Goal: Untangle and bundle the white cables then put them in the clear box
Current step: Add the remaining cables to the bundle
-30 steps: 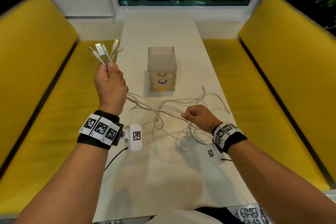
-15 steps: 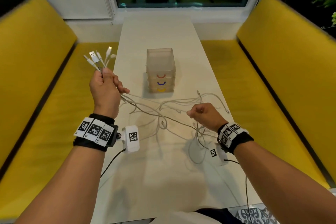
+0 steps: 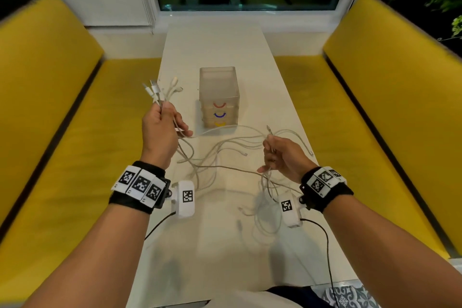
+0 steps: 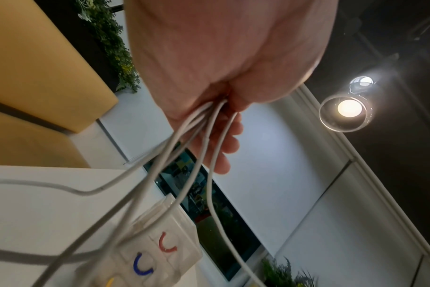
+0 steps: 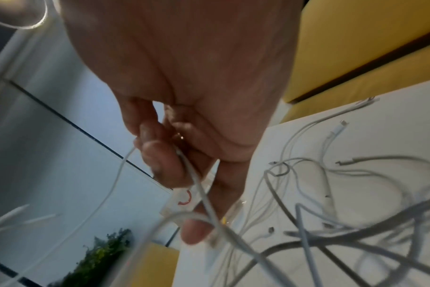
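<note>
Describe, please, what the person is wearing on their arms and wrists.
Both forearms are bare, without sleeves. Each wrist carries a black strap with white square-patterned marker tiles. A white boxy camera module bearing one such marker hangs under each wrist, trailing a thin black wire.

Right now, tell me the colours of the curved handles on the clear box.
Red on top, blue in the middle, yellow at the bottom of the clear box; clearest in the head view.

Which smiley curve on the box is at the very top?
The red curve is the highest on the clear box. The blue curve sits under it, and the yellow curve is lowest, nearest the table.
</note>
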A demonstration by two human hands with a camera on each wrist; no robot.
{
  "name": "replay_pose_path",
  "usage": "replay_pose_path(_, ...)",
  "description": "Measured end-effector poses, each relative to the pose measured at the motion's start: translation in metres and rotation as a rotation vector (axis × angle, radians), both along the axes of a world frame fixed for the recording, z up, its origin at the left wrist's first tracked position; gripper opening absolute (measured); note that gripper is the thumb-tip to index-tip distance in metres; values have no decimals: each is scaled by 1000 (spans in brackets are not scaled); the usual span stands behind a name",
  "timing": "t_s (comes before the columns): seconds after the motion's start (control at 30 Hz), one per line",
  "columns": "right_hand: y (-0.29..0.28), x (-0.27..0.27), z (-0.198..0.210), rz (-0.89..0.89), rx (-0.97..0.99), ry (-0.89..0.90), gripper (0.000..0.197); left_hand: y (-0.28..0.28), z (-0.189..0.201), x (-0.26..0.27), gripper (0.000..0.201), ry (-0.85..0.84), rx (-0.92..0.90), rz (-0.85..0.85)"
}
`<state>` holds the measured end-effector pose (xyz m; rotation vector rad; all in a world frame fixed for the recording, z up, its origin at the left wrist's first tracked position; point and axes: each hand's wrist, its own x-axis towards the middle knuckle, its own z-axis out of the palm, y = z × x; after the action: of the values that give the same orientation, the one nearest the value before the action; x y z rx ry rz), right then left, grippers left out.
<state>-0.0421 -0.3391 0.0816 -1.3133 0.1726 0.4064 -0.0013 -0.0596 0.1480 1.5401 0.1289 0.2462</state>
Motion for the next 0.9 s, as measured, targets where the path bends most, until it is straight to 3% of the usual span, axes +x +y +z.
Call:
replay_pose_path(0.17, 11, -1, 16, 46, 26, -95, 20, -22, -17, -11, 30, 31, 117, -151)
replay_pose_path(0.33, 34, -2, 39, 111, -176, -262, 13, -57, -17, -31, 31, -11, 223, -284)
replay_pose_path(0.47, 47, -1, 54, 148, -306, -379, 15, -79, -12, -40, 33, -42, 235, -263)
replay_pose_path(0.6, 50, -3, 57, 125, -212, -366, 15, -77, -12, -31, 34, -70, 249, -180)
replay_pose_path(0.7, 43, -2, 44, 114, -230, -328, 24, -69, -2, -26, 30, -101, 269, -131)
replay_pose_path(0.9, 20, -12, -17, 110, -356, -263, 15, -40, 16, 0, 30, -116, 199, -26)
